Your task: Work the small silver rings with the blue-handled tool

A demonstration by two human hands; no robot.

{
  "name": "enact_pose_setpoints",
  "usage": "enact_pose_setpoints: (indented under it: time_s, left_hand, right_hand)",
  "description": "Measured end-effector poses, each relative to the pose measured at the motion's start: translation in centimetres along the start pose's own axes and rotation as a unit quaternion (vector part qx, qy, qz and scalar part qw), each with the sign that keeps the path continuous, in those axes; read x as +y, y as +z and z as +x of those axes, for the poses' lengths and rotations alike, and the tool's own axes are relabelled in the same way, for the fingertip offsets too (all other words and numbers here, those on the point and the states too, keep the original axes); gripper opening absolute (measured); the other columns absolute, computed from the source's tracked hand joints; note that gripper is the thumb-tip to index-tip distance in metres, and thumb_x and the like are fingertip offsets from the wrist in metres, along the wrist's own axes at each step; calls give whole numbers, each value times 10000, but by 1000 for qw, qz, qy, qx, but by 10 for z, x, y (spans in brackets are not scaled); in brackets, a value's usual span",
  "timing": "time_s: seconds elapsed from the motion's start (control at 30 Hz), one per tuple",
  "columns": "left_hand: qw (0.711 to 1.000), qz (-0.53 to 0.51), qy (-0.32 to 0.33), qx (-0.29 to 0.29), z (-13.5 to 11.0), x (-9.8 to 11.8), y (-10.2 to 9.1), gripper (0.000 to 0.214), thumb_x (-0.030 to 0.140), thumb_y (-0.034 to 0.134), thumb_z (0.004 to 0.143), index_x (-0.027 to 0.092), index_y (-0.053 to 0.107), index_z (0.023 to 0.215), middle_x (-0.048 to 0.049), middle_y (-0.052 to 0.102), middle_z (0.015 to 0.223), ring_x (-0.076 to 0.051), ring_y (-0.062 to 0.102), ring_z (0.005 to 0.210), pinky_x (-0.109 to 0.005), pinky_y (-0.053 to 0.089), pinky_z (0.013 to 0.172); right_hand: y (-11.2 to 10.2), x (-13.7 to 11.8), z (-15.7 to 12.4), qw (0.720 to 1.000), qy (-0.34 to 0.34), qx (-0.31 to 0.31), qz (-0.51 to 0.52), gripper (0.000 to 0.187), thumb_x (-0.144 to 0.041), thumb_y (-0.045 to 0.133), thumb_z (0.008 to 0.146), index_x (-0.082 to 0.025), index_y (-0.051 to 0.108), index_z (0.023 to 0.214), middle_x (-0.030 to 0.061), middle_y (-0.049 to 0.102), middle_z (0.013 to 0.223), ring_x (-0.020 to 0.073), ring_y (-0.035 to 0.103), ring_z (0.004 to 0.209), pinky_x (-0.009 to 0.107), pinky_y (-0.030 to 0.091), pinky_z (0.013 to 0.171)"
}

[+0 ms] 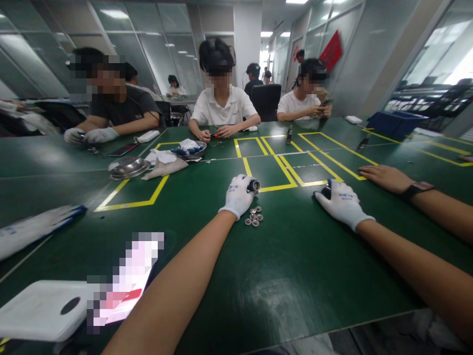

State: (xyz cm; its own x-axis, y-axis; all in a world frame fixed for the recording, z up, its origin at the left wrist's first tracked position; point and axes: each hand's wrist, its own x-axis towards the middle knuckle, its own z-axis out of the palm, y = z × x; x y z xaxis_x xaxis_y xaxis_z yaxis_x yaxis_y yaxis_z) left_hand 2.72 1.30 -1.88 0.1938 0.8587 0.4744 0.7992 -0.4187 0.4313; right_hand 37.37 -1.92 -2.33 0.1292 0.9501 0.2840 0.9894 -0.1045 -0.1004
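Note:
My left hand [238, 195], in a white glove, is wrapped round a short black cylinder [254, 186] whose round, metal-rimmed end points to the right. Just below it on the green table lies a small cluster of round silver metal discs [253, 217] with raised centres. Farther right, my right hand [342, 199], gloved too, is closed on a dark object [326, 191]; only a little of it shows between thumb and fingers, so its kind is hidden. Both hands are low over the table, well apart from each other.
Yellow tape rectangles [291, 170] mark the table [295, 266]. A bare hand of a neighbour [388, 178] rests at the right. Left are a metal bowl lid [129, 167], cloths [166, 165], a spare glove [40, 227], a phone [129, 296] and a white device [40, 310]. Co-workers sit opposite.

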Motion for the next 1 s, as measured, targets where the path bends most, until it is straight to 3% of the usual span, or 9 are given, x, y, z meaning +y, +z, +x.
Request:
enact_pose_setpoints:
  time_s: [0.13, 0.27, 0.43, 0.57, 0.67, 0.8, 1.0]
  left_hand:
    - [1000, -18, -10, 2, 0, 2, -2, 296, 224, 727, 833, 236, 695, 1127, -79, 640, 1184, -272, 579, 1156, -406, 489, 1053]
    - [997, -45, -46, 33, 1, 2, -3, 328, 154, 710, 819, 202, 674, 1141, -95, 618, 1213, -251, 605, 1142, -376, 491, 1063]
    - [991, -26, -120, 58, 1, 0, -7, 311, 101, 685, 814, 186, 660, 1112, -112, 595, 1215, -229, 635, 1085, -339, 514, 1017]
    - [987, 21, -154, 35, 1, -6, -13, 268, 161, 699, 837, 207, 652, 1096, -105, 615, 1184, -245, 645, 1070, -354, 526, 979]
    - [986, 75, -150, 12, 4, -14, -16, 220, 201, 687, 861, 223, 656, 1077, -109, 630, 1175, -264, 647, 1078, -371, 529, 956]
    - [980, 140, -135, -38, 14, -33, -24, 229, 294, 695, 876, 250, 657, 1098, -106, 656, 1151, -283, 653, 1071, -390, 533, 916]
    - [953, 240, -126, -132, 32, -81, -61, 290, 337, 671, 889, 225, 664, 1157, -126, 692, 1149, -282, 662, 1059, -384, 528, 932]
  right_hand:
    - [14, -27, 17, 996, -57, 30, 58, 581, -599, 530, 886, -120, 604, 1208, 208, 638, 1147, 359, 602, 1068, 458, 486, 919]
    - [27, -74, 31, 988, -121, 34, 91, 406, -520, 539, 885, -154, 608, 1046, 185, 638, 1036, 345, 596, 996, 466, 492, 912]
    - [34, -124, 35, 968, -205, 37, 142, 317, -440, 567, 873, -163, 597, 1023, 186, 625, 1057, 346, 583, 1023, 467, 489, 952]
    - [33, -128, 32, 951, -240, 65, 184, 426, -463, 616, 860, -144, 621, 1143, 209, 584, 1260, 367, 537, 1195, 489, 453, 1049]
    - [33, -122, 29, 956, -231, 73, 168, 430, -500, 626, 877, -184, 681, 1163, 192, 537, 1378, 400, 465, 1307, 552, 406, 1098]
    - [35, -120, 24, 967, -200, 67, 147, 409, -486, 591, 918, -256, 703, 1238, 170, 546, 1377, 417, 461, 1309, 606, 424, 1052]
    - [37, -120, 24, 960, -215, 43, 174, 462, -434, 559, 924, -183, 685, 1291, 204, 589, 1305, 391, 544, 1219, 542, 492, 1013]
